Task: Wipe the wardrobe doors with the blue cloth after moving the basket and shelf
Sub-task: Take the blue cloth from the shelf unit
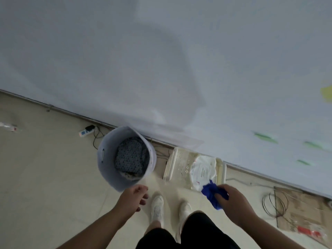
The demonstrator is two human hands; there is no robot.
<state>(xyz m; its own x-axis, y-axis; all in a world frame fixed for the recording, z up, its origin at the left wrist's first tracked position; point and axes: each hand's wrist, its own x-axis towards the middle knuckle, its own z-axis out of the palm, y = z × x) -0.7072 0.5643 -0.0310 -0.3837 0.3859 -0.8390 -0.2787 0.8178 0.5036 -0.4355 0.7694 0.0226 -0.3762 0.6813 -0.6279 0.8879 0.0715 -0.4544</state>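
The white wardrobe doors [161, 60] fill the upper part of the view, with green and yellow stickers at the right. A pale round basket [107, 169] holding dark patterned fabric stands on the floor against them. To its right sits a small cream plastic shelf [172, 164] with a white bag on top. My right hand [231, 200] grips the crumpled blue cloth [212, 193] just in front of the shelf. My left hand [134, 196] hovers empty, fingers loosely curled, close to the basket's near rim.
A white power strip [86, 131] with black cables lies by the wardrobe base, left of the basket. A wire coil [274, 202] and flattened cardboard [303, 212] lie at the right. A clear bottle [9, 126] lies at the far left. My white shoes [158, 207] stand on the beige tile floor.
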